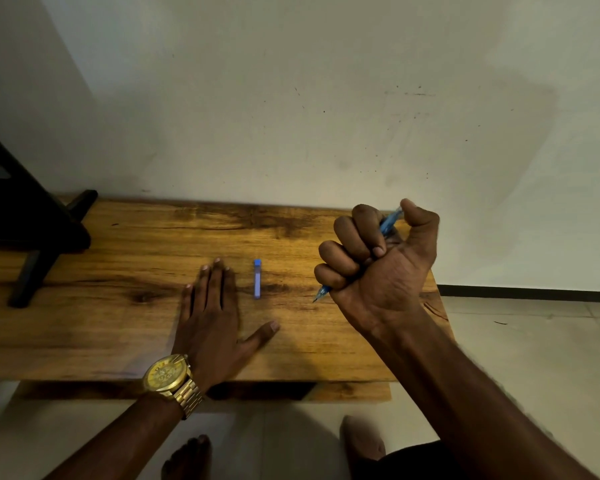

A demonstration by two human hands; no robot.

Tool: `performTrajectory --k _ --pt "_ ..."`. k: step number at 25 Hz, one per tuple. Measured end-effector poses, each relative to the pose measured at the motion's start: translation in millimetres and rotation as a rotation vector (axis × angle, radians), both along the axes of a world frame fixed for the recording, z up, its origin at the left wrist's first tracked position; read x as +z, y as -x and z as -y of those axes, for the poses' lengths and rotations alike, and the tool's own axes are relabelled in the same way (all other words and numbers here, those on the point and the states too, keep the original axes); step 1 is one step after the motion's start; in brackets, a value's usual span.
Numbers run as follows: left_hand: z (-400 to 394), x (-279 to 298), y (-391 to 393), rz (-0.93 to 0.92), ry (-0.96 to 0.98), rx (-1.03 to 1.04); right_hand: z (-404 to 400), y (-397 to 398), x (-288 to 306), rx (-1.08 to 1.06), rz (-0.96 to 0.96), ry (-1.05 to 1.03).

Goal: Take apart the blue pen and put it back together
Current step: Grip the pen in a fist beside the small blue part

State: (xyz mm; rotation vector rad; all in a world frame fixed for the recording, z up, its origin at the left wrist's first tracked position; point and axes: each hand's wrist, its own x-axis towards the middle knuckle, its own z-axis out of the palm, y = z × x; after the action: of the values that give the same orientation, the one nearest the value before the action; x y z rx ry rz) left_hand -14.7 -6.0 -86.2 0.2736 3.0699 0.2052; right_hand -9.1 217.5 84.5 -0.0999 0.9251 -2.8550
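Observation:
My right hand (378, 261) is raised above the right end of the wooden table (118, 323), fisted around the blue pen body (388, 223). The pen's tip pokes out below my little finger and its rear end sticks up beside my thumb. The blue pen cap (257, 278) lies alone on the table, pointing away from me, between my two hands. My left hand (215, 313) rests flat, palm down, just left of the cap with fingers spread and nothing in it. A gold watch sits on that wrist.
A dark wooden stand (32, 244) occupies the table's far left. A pale wall runs right behind the table's back edge. The table's right edge (442, 306) lies under my right wrist, with tiled floor beyond. My bare feet show below the front edge.

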Motion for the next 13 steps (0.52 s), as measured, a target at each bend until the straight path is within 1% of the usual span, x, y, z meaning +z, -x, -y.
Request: performTrajectory --k 3,8,13 --pt "0.0 0.6 0.1 0.004 -0.011 -0.004 -1.8 0.8 0.1 -0.016 -0.006 -0.001" --pt "-0.3 1.8 -0.3 0.008 -0.01 -0.003 -2.3 0.1 -1.4 -0.006 0.025 0.078" --pt "-1.2 2.3 0.3 0.011 -0.014 -0.003 -4.3 0.3 -0.2 -0.037 -0.014 0.101"
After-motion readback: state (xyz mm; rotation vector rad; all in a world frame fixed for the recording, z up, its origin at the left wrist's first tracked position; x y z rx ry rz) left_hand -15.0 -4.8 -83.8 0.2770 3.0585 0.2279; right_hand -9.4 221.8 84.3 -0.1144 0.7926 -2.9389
